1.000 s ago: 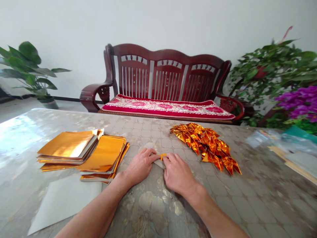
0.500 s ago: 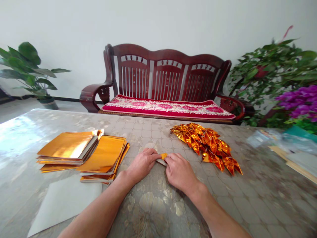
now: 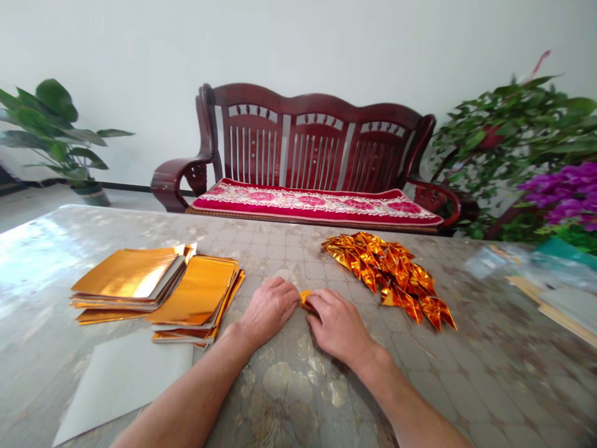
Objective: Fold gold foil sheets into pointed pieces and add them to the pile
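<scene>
A small folded piece of gold foil paper [image 3: 305, 298] sits between my hands at the middle of the table, mostly covered by fingers. My left hand [image 3: 273, 309] is closed at its left end, fingertips pressed together on it. From the right, my right hand [image 3: 336, 320] pinches the same piece with thumb and fingers. To the left lie two stacks of gold foil sheets [image 3: 194, 292], the farther one [image 3: 125, 274] partly beside the nearer. A heap of folded gold foil pieces [image 3: 387, 270] rests right of my hands.
A pale grey sheet [image 3: 125, 379] lies flat near my left forearm. Plastic bags [image 3: 497, 260] and flat boards [image 3: 564, 308] are at the table's right side. Beyond the table [image 3: 280, 242] stands a dark wooden bench [image 3: 317, 143], with potted plants [image 3: 60, 143] on either side.
The grey underside of the folded piece no longer shows; only a bit of gold is visible. My fingers have shifted slightly around it, with both hands still at the same place.
</scene>
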Action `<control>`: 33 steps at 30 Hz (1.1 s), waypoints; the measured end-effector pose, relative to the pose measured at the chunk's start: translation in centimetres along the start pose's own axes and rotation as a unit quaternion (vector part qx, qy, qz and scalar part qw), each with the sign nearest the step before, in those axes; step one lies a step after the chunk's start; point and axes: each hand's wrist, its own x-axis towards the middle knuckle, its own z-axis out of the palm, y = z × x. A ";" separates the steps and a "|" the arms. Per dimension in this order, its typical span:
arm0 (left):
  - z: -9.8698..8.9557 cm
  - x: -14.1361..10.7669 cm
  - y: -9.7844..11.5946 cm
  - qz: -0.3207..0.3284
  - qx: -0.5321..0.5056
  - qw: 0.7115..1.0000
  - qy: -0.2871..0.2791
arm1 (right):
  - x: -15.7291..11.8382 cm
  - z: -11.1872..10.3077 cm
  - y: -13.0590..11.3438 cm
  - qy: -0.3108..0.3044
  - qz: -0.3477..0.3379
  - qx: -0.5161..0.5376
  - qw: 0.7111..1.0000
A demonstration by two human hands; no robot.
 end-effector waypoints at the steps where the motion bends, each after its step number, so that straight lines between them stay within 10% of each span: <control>1: -0.1 0.0 0.1 0.002 0.003 1.000 -0.003 | 0.0 0.0 0.1 0.001 -0.004 0.008 1.000; 22: 0.1 -0.3 0.0 0.039 -0.046 0.998 -0.032 | 0.0 -0.1 0.3 -0.008 0.015 -0.007 1.000; 33: 0.6 0.1 0.1 -0.086 -0.120 0.989 0.002 | 0.4 -0.6 1.4 -0.044 0.038 0.046 0.997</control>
